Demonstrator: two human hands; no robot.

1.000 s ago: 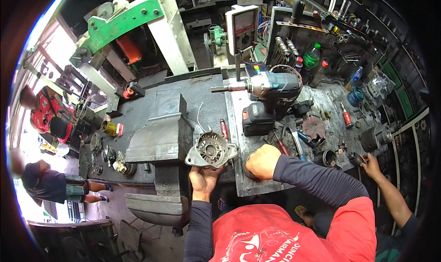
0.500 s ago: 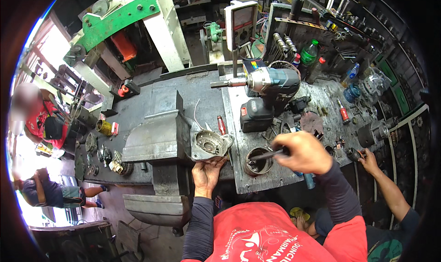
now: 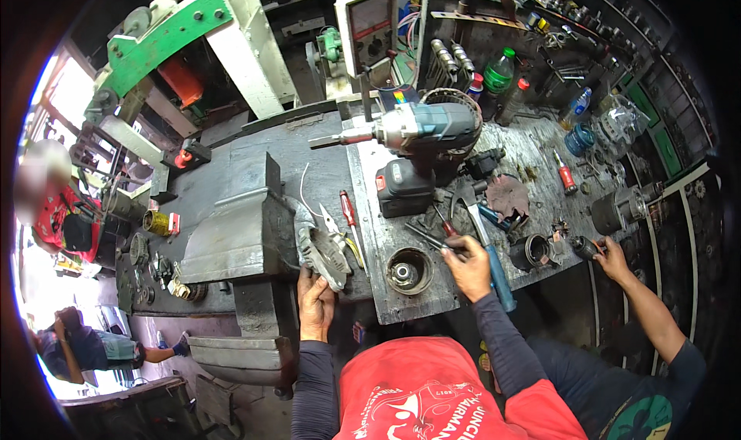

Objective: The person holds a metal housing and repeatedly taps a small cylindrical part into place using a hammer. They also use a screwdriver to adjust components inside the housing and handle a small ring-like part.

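Note:
My left hand (image 3: 315, 293) grips a cast aluminium housing (image 3: 323, 255), now tilted on edge beside the large bench vise (image 3: 224, 239). My right hand (image 3: 465, 262) is closed on a dark metal bar (image 3: 423, 236) lying diagonally over the steel plate, among a red-handled screwdriver (image 3: 444, 219) and a blue-handled tool (image 3: 500, 282). Below the bar, a round metal cup (image 3: 409, 272) holds a small ring-shaped part. Pliers (image 3: 330, 222) and a second red screwdriver (image 3: 348, 212) lie behind the housing.
A cordless impact wrench (image 3: 424, 127) stands on its battery at the back, near bottles (image 3: 500, 71). At right, a co-worker's hand (image 3: 612, 258) holds a dark part near a motor (image 3: 614, 211). Two other people (image 3: 85, 347) are at the far left. A press frame (image 3: 166, 38) rises back left.
My left hand has tipped the housing onto its edge. My right hand has lifted off the cup and moved back with the bar, uncovering the cup. The view has shifted somewhat.

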